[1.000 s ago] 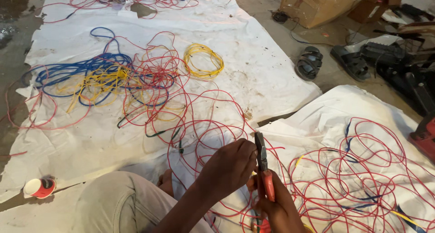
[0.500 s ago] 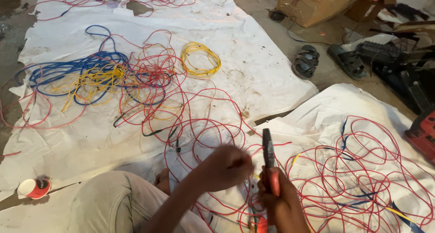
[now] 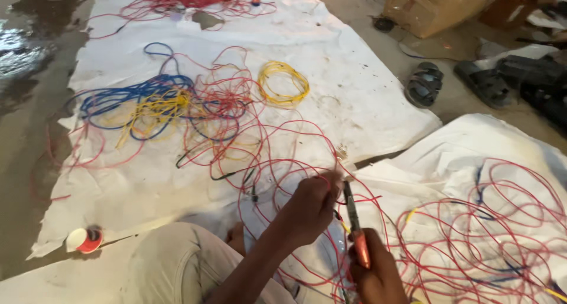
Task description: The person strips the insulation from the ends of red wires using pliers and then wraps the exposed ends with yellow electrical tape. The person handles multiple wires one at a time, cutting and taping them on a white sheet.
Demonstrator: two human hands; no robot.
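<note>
My right hand [image 3: 378, 274] grips a pair of pliers [image 3: 355, 224] with orange handles, jaws pointing up. My left hand [image 3: 310, 206] is closed just left of the jaws, pinching a thin red wire [image 3: 277, 180] beside them. Loops of red wire spread over the white sheet [image 3: 354, 103] under both hands. My bent knee in light trousers [image 3: 171, 262] is at the bottom, left of my forearm.
A blue and yellow wire tangle [image 3: 142, 103] and a yellow coil [image 3: 283, 82] lie farther up the sheet. More red loops [image 3: 484, 245] cover the right sheet. A red tape roll [image 3: 85, 240] sits at the left, sandals [image 3: 424, 84] and a cardboard box [image 3: 437, 8] at the right.
My left hand has moved up and right along the wire, close to the plier jaws. The pliers stay upright in my right hand.
</note>
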